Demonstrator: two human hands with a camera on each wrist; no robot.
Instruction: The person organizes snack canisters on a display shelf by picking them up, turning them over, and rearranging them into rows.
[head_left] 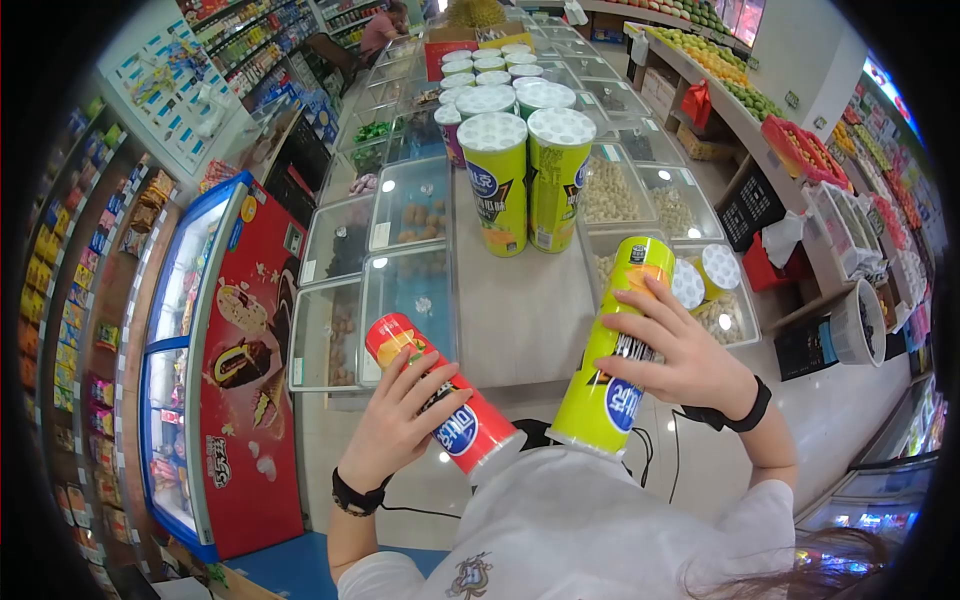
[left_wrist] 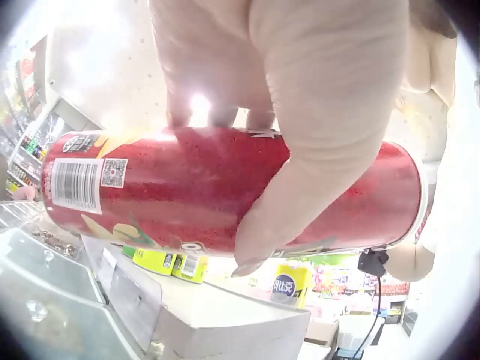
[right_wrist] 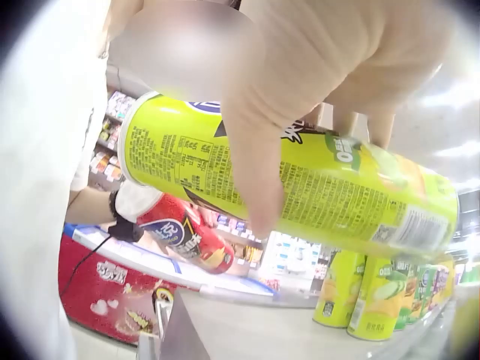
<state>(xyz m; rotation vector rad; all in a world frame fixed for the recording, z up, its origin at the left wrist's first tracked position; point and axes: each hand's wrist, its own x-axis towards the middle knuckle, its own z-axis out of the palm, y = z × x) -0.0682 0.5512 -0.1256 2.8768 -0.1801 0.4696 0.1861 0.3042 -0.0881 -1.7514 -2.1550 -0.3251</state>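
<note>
head view, lower centre: our left hand (head_left: 395, 425) wraps the red can (head_left: 440, 405), our right hand (head_left: 680, 355) the green can (head_left: 615, 350); both likely light, stiff, slick, so we grip mid-body.

Gripping a red canister (left_wrist: 150, 195) sideways with the left hand (left_wrist: 315, 82), thumb across the front, fingers behind. At its left end, a barcode (left_wrist: 75, 184) and QR code. Below, green cans (left_wrist: 169, 262) lying on a white counter (left_wrist: 225, 319), clear bin lids (left_wrist: 45, 300) to the left.
</note>
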